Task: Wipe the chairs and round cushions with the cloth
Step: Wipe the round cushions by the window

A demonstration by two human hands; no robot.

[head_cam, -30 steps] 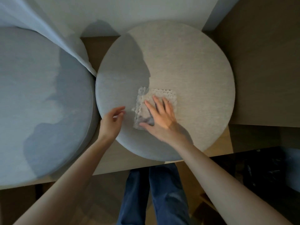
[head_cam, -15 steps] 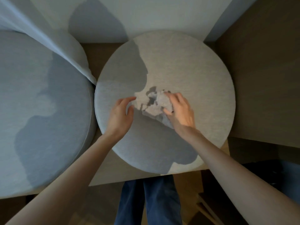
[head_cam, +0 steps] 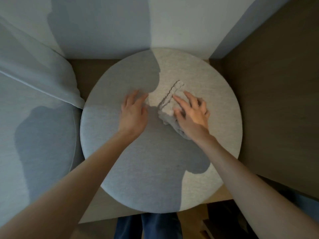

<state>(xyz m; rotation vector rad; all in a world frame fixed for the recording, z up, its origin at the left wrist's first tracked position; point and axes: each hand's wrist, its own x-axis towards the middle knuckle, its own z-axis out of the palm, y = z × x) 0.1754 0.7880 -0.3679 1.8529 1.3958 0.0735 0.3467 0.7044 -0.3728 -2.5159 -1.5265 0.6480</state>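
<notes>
A round grey cushion (head_cam: 155,161) fills the middle of the view, lying on a wooden seat. A pale knitted cloth (head_cam: 170,102) lies folded on the cushion's upper middle. My right hand (head_cam: 191,112) lies on the cloth's right part with its fingers spread and pressing it down. My left hand (head_cam: 133,111) rests flat on the cushion just left of the cloth, fingers straight, apart from it. A second round grey cushion (head_cam: 38,135) sits at the left.
A light curtain (head_cam: 39,69) hangs over the left cushion's far edge. A white wall (head_cam: 172,23) stands behind the cushions and a dark wooden panel (head_cam: 276,100) on the right. My jeans (head_cam: 146,226) show below the seat's front edge.
The cloth went from flat to bunched between both hands, then to folded. My left hand let go of it and now lies flat on the cushion. My right hand shifted right with the cloth.
</notes>
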